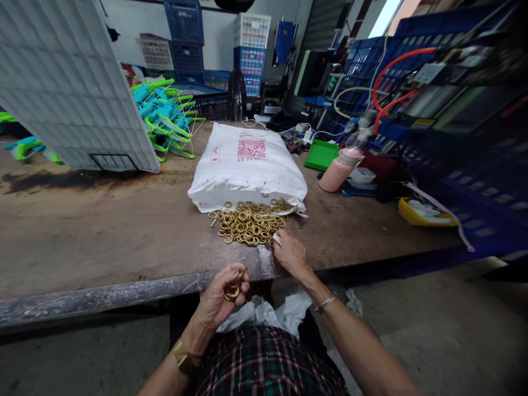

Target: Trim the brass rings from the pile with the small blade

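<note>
Several brass-coloured rings (233,290) lie in the curled fingers of my left hand (220,294), held just in front of the table edge. My right hand (292,254) is at the near right edge of a heap of the same rings (249,224), its fingers bent together. A small white piece (277,238) shows at those fingers; whether it is wrapped round one or held, I cannot make out. Fingertips of that hand are partly hidden against the rings. Behind the heap lies a white woven sack (251,165) with red print, its mouth facing me and rings spilling out.
On the wooden table (165,220), a large grey ribbed panel (82,82) stands at left before green and blue plastic pieces (165,115). A pink bottle (340,168), green tray (322,155) and yellow tray (427,213) stand at right, near a machine with red hoses (381,71).
</note>
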Demonstrator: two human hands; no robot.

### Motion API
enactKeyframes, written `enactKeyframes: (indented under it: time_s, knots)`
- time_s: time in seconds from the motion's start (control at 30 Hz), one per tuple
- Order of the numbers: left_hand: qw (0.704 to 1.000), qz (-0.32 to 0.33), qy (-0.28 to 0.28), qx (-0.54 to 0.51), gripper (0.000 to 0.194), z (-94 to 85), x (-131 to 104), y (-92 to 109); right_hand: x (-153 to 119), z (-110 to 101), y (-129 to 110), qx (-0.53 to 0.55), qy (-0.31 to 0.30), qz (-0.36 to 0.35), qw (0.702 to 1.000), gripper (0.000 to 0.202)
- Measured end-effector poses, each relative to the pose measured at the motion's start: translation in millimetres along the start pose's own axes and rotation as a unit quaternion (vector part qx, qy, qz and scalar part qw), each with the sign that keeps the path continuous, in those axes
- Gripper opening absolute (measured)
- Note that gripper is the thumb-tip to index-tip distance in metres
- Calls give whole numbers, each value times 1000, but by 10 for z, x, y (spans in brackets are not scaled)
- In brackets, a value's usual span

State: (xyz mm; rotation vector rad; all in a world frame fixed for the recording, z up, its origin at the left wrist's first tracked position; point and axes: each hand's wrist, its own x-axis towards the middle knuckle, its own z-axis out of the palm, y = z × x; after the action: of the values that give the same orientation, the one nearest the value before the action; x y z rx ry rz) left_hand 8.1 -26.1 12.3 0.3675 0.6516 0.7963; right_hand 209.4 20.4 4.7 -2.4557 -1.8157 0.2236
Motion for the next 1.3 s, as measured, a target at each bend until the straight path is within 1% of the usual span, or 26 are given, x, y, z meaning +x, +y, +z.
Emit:
enactKeyframes:
  time_s: [0.07,0.17,0.23,0.3,0.33,0.37,0.43,0.47,0.53,0.57,0.63,0.7,0.73,0.8,0.87,0.93,1.0,1.07,1.17,1.3]
  knots:
    - [999,-7,7,-33,21,-34,25,-4,-5,-6,15,11,11,-14,1000,21]
    - [998,-8,30,-47,24,-36,60,-9,-53,-10,14,59,27,-42,997,19]
    - [999,16,30,-10,25,-5,77,-13,-111,-16,-36,131,26,-69,989,17]
    - [994,66,39,76,23,30,91,-20,-181,-33,-131,229,15,-92,969,16]
    - [984,100,55,135,22,43,97,-24,-215,-46,-190,279,7,-99,955,15]
    - [967,139,77,197,20,51,103,-27,-247,-62,-253,323,-3,-103,941,15]
    - [915,223,118,315,18,46,111,-31,-299,-97,-371,388,-27,-108,915,16]
    - [886,259,126,363,19,36,113,-31,-319,-111,-421,413,-44,-106,904,16]
    - [842,307,111,430,20,13,112,-25,-352,-124,-496,458,-84,-92,880,16]
    - [829,315,99,452,20,4,110,-21,-366,-122,-521,481,-104,-78,867,16]
    - [818,312,85,475,18,-1,104,-12,-391,-101,-553,522,-138,-48,840,16]
    - [824,302,87,472,17,9,96,-4,-413,-73,-569,546,-152,-30,824,16]
    - [834,292,92,458,18,18,92,0,-422,-62,-575,548,-152,-31,822,17]
    - [872,250,100,408,22,33,85,7,-437,-52,-585,542,-144,-45,827,19]
    - [914,184,97,349,27,39,83,13,-448,-57,-594,532,-140,-53,834,22]
    - [939,130,86,306,32,36,84,14,-454,-66,-603,523,-139,-54,839,21]
    - [950,108,81,282,36,29,87,8,-459,-76,-612,515,-135,-60,844,21]
    - [958,100,82,257,37,23,88,-2,-463,-86,-621,513,-135,-70,845,21]
    - [968,100,70,217,37,16,84,-18,-467,-105,-634,519,-145,-73,839,21]
    - [976,102,40,187,35,10,67,-20,-458,-105,-624,512,-151,-82,841,21]
